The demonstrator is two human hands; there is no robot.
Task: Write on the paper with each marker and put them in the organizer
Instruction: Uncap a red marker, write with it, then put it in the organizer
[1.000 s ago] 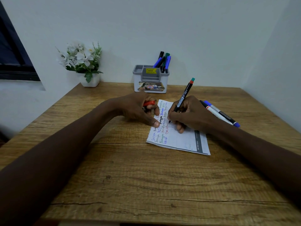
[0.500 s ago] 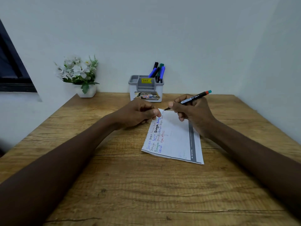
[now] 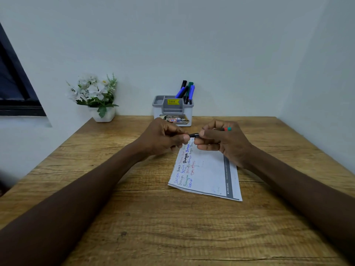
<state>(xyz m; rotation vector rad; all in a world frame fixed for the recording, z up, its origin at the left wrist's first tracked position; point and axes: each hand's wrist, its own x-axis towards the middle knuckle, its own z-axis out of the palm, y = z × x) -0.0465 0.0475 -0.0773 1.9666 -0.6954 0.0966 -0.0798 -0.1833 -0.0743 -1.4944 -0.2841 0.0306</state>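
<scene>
Head view, step in hand: we judge that we are capping the marker [image 3: 194,135] above the far end of the paper [image 3: 207,175].
Right hand [image 3: 221,141]: closed around the marker's barrel, the red and teal end poking out past the knuckles.
Left hand [image 3: 165,138]: fingers pinched shut at the marker's writing end; whether a cap sits inside them we cannot tell.
Doing it well: we should keep the barrel level and steady, line the cap up straight with the tip, and press until it seats, with our fingertips clear of the nib.
Paper: flat on the wooden table [image 3: 134,217], just below our hands, several coloured lines of writing along its left side.
Organizer [image 3: 172,110]: against the wall, just beyond our hands. Its right rear compartment holds a bundle of markers [image 3: 187,91], blue, black and green, standing tilted. The left and middle compartments look empty from here.
Next, in our judgement: the marker in hand joins that bundle.
Flower pot [image 3: 103,116]: well left of the organizer, out of the way.
</scene>
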